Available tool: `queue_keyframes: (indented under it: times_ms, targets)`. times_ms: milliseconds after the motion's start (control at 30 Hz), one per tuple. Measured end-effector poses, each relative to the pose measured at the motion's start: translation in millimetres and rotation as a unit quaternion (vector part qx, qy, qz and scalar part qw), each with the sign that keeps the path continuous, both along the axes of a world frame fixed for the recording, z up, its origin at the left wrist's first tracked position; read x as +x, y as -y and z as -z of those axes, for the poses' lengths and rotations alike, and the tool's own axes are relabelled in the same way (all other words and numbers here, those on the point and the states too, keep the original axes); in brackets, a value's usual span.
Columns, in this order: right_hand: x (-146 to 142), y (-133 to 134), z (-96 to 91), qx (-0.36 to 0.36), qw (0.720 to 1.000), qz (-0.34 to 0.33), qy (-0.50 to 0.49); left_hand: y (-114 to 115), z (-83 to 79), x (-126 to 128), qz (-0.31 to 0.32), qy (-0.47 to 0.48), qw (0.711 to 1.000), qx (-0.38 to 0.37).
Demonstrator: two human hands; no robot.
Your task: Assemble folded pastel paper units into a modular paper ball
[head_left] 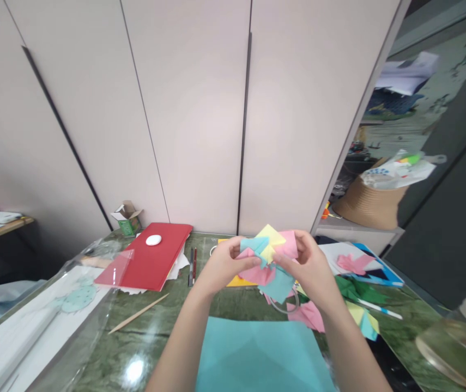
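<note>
Between my two hands, raised over the table, is a folded paper flower (271, 242) with yellow, pink and light blue petals. My left hand (233, 261) pinches its left side, thumb in front. On the right, my right hand (304, 261) grips the pink petal side, with the thumb near the middle. Below the flower hang more pink and blue folds; whether they are joined to it I cannot tell. A sheet of light blue paper (261, 354) lies flat beneath my forearms. Close by on the table is a pink folded paper piece (308, 316).
A red folder (155, 256) carries a white round object (153, 239). Pens (192, 267) and a pointed wooden stick (138, 313) lie left of my hands. Green crumpled paper (361, 289), a white pen (380, 309) and a lidded jar (461, 343) are at right. Cabinet doors (195, 109) rise behind.
</note>
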State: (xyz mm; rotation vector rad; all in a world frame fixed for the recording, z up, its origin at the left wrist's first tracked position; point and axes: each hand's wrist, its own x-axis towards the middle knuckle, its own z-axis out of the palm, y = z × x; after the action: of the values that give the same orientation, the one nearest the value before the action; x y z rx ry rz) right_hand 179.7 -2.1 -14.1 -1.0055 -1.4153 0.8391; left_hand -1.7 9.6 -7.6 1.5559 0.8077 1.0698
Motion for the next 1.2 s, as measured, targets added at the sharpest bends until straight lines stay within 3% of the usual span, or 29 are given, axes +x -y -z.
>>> queue_keyframes:
  times_ms: [167, 367, 567, 767, 900, 1100, 1200]
  targets:
    - [0, 2, -1.5, -0.015, 0.999, 0.009, 0.037, 1, 0.6, 0, -0.003, -0.062, 0.998, 0.008]
    - [0, 5, -2.7, -0.021, 0.99, 0.037, 0.133, 2, 0.4, 2, -0.067, -0.113, 0.991, 0.038]
    - [-1, 5, -1.3, -0.023, 0.996, -0.017, 0.084, 2, 1.2, 3, -0.125, -0.137, 0.981, 0.059]
    - [5, 4, 4.5, -0.012, 0.985, 0.039, 0.169, 3, 0.7, 0, -0.083, -0.176, 0.978, 0.073]
    - [6, 5, 3.4, -0.007, 0.972, -0.005, 0.234, 5, -1.9, -2, -0.034, -0.207, 0.972, 0.103]
    - [6, 6, 2.6, 0.026, 0.962, 0.012, 0.27, 13, 0.0, 7, -0.081, -0.278, 0.942, 0.17]
    - [7, 6, 1.9, 0.033, 0.96, -0.005, 0.277, 14, 1.5, 9, -0.076, -0.293, 0.934, 0.187]
